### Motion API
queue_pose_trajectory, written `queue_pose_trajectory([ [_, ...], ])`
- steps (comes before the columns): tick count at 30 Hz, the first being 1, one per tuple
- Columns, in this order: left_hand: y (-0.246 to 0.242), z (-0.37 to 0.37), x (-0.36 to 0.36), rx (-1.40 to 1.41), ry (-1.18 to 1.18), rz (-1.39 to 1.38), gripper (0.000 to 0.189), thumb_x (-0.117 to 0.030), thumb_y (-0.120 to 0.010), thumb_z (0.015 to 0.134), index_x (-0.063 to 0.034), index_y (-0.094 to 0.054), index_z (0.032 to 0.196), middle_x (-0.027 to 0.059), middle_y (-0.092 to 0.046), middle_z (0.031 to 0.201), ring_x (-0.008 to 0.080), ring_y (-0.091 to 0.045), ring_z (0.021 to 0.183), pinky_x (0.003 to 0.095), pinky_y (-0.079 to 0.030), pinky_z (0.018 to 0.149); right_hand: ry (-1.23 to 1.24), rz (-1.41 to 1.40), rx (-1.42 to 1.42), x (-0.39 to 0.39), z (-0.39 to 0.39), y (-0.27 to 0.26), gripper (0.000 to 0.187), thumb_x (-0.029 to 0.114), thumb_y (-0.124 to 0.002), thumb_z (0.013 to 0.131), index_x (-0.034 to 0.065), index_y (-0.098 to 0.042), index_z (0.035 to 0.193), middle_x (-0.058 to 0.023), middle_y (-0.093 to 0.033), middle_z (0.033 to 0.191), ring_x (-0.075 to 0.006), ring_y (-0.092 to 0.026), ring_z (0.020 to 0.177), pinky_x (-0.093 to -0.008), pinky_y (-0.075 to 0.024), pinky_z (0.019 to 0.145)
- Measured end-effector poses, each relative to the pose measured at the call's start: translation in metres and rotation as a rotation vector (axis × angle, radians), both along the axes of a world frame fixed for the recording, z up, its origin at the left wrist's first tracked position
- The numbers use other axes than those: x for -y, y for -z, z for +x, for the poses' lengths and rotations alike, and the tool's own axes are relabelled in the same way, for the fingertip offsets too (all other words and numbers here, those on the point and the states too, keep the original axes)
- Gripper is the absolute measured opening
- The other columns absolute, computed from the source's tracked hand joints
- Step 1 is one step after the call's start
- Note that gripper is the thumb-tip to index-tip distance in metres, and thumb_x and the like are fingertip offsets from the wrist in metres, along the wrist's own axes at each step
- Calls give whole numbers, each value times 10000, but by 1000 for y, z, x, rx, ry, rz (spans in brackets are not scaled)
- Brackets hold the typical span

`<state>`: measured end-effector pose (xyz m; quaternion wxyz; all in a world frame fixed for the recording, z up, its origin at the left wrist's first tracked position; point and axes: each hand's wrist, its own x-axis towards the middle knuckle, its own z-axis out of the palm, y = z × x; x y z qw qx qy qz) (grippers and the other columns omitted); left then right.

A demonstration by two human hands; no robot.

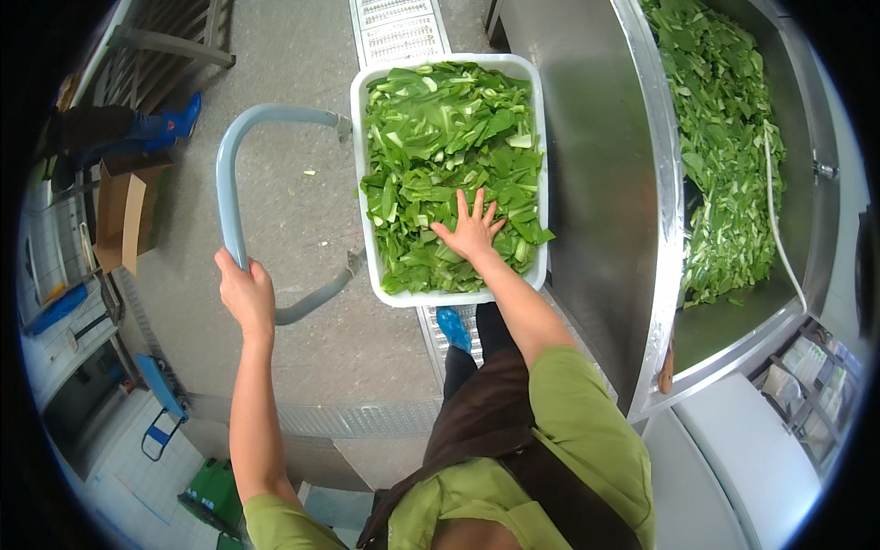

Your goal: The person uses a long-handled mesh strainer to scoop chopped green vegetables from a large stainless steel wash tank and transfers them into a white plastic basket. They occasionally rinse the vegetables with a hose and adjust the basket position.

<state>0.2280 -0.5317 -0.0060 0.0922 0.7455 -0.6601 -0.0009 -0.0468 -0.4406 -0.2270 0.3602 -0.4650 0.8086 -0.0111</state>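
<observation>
My left hand point(249, 292) is closed around the blue-grey tubular push handle point(232, 172) of a cart, at its near left bend. A white plastic tub point(357, 179), heaped with chopped leafy greens point(447, 130), sits beside the handle and hides the cart's bed. My right hand point(471, 230) lies palm down on the greens, fingers spread, near the tub's right front part. Some leaves overhang the tub's right rim.
To the right stands a deep stainless steel sink point(660, 206) holding more cut greens point(729, 151) and a pale hose point(777, 220). A metal drain grate point(402, 31) crosses the floor. At left are a cardboard box point(127, 213) and another person's blue boots point(182, 124).
</observation>
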Motion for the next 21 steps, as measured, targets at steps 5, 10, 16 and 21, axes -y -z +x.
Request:
queue_pose_trajectory([
  [5, -1, 0, 0, 8, 13, -22, 248, -66, -512, 736, -50, -366, 936, 212, -556, 724, 414, -551, 658, 485, -420, 562, 136, -196, 94, -20, -36, -22, 684, 522, -489, 772, 185, -271, 1326, -163, -176, 1396, -397, -94, 1279, -565, 20, 996],
  [10, -1, -1, 1, 14, -30, 13, 241, -70, -515, 737, -51, -355, 917, 203, -562, 732, 407, -561, 675, 480, -432, 571, 702, -252, -113, -65, -73, 7, 704, 516, -473, 784, 139, -238, 1331, -282, -109, 1368, -412, -146, 1261, -536, -139, 990],
  [16, 2, 1, 0, 55, -40, 13, 236, -64, -524, 733, -49, -353, 895, 199, -554, 706, 402, -562, 664, 479, -432, 561, 696, 4, 285, -30, -34, 25, 773, 545, -391, 805, 118, -78, 1368, -249, -18, 1392, -412, -56, 1282, -530, -106, 1010],
  [21, 1, 2, 0, 50, -38, 11, 249, -59, -546, 726, -43, -354, 883, 197, -550, 711, 398, -562, 656, 479, -433, 554, 531, 247, 70, -1, -43, -19, 801, 517, -484, 759, 143, -119, 1366, -250, -96, 1383, -423, -99, 1268, -556, -56, 994],
])
